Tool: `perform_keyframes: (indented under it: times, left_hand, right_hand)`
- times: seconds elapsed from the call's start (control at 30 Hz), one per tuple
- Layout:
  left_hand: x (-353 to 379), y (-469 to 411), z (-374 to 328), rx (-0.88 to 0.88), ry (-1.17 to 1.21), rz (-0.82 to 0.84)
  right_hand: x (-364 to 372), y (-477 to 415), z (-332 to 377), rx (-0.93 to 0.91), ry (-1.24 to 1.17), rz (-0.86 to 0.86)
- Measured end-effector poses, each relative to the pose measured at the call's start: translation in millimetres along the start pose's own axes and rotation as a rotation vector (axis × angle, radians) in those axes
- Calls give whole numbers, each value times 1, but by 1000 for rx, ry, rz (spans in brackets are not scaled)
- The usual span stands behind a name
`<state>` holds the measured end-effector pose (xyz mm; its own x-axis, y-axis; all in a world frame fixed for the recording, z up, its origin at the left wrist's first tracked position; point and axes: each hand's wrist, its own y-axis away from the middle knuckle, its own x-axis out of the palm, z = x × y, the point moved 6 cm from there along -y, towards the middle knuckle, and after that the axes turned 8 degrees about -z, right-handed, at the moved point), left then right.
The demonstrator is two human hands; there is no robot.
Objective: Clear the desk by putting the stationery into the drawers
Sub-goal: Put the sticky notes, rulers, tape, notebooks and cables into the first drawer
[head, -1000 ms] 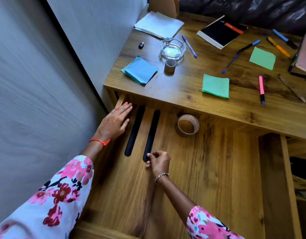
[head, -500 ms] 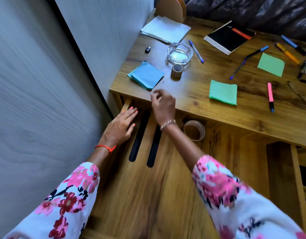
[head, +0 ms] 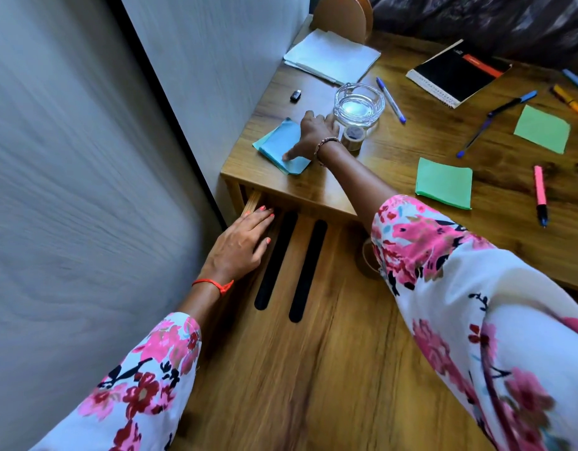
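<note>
A blue sticky-note pad [head: 274, 144] lies near the front left corner of the desk [head: 362, 177]. My right hand [head: 313, 135] rests on it, thumb stretched over the pad and fingers spread past its far edge. On the left rim of the open drawer [head: 330, 336] below the desk, my left hand [head: 242, 245] lies flat, holding nothing. Two black strips [head: 276, 258] lie in the drawer beside it. A brown tape roll [head: 365, 262] in the drawer is half hidden by my right sleeve.
On the desk stand a glass ashtray [head: 359, 104] and a small tape roll [head: 353, 135] right beside my right hand. Also there: two green pads [head: 443, 182], a pink highlighter [head: 539, 193], blue pens [head: 391, 99], a black notebook [head: 456, 73], white paper [head: 331, 56]. A wall runs along the left.
My right hand rose from the black strip in the drawer, crossed the desk's front edge and came down on the blue pad. My left hand stayed on the drawer rim.
</note>
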<state>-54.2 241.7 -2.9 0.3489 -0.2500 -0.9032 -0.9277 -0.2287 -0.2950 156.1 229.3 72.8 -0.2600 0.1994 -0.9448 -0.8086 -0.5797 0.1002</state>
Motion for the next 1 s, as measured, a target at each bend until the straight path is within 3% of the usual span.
perform_keyframes:
  times: [0.13, 0.23, 0.37, 0.5, 0.6, 0.73, 0.83, 1.0]
  left_hand:
    - [-1, -3, -2, -7, -4, -3]
    - [-2, -4, -3, -4, -7, -6]
    - [-2, -4, -4, -9, -13, -5]
    - [-7, -1, -8, -5, 28, -16]
    - [-24, 4, -8, -276, 325, -96]
    - [-38, 31, -32, -834, 1064, -200]
    - [-30, 61, -52, -965, 1102, -36]
    - [-35, 108, -41, -1152, 1003, -44]
  right_hand:
    - [3, 6, -2, 54, -92, 54]
    - [5, 11, -7, 58, -155, -10]
    - [-1, 21, -16, 105, -418, -147]
    - [-16, 61, -26, 142, -669, -162]
    - [-19, 111, -37, 195, -933, -107]
    - [6, 176, -54, 308, -1099, -9]
    - [37, 217, -64, 397, -1084, 60]
    - [81, 271, -90, 609, -1135, 68]
